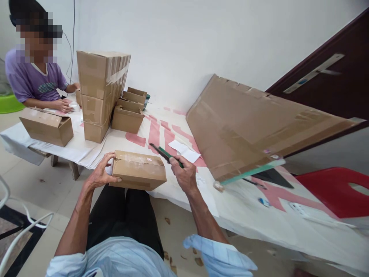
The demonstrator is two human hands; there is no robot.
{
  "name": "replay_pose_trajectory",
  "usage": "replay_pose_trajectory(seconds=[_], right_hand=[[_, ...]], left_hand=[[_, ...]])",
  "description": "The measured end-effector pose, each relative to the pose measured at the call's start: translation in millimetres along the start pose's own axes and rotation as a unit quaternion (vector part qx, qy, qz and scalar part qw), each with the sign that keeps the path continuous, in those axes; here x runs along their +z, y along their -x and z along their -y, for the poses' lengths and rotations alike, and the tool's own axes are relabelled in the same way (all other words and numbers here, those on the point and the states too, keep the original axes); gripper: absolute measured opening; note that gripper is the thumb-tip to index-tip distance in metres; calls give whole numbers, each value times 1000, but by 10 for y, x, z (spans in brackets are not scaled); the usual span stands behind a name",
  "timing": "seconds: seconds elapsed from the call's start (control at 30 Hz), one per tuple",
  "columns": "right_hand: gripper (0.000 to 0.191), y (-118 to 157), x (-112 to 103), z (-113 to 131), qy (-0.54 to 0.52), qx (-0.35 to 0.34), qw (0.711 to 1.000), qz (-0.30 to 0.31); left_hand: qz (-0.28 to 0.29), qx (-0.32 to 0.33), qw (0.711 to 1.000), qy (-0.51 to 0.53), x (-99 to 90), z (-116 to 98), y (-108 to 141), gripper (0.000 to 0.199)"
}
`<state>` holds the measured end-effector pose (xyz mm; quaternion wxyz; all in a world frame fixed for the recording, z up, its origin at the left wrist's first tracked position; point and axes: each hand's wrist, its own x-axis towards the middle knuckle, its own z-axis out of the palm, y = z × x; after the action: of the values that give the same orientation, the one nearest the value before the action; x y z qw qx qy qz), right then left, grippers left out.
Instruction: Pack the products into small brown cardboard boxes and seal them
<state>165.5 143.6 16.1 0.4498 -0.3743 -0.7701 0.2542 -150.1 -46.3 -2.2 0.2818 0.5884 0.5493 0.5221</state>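
Note:
A small cardboard box (pixel 138 169), its top flaps shut with a taped seam, lies at the table's near edge in front of me. My left hand (pixel 105 169) grips its left end, fingers over the far corner and thumb along the near side. In my right hand (pixel 184 169) is a green and black utility knife (pixel 163 152), its tip pointing up and left above the box's far right part. The knife is apart from the box's top. A folded white paper (pixel 184 151) lies just beyond my right hand.
Stacked cardboard boxes (pixel 95 96) stand at the back left, with open boxes (pixel 128 115) beside them. Another box (pixel 47 125) sits farther left, near a seated person (pixel 37 77). A large cardboard sheet (pixel 253 127) leans at right; a red stool (pixel 340 190) stands beyond.

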Motion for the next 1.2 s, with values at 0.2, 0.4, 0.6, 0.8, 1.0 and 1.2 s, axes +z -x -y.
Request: replay_pose_trajectory(seconds=[0.2,0.4,0.6,0.8,1.0,1.2], right_hand=[[24,-178,74,816,-42,-85,984,153],[22,-388,112,1152,-9,-175,955,241],[22,-498,149,1321,60,-228,928,287],[22,-591,222,1448,205,-264,891,306],[31,-731,312,1758,315,-286,835,347],[31,-867,7,1521,332,-269,831,357]], left_hand=[[1,1,1000,-11,9,17,15,94],[8,-2,1000,-20,15,13,24,95],[8,8,1000,-24,35,-12,32,92],[1,-5,1000,-29,28,-10,20,90],[-1,-6,999,-35,-33,47,-40,91],[-2,3,999,-45,-102,74,-106,91]])
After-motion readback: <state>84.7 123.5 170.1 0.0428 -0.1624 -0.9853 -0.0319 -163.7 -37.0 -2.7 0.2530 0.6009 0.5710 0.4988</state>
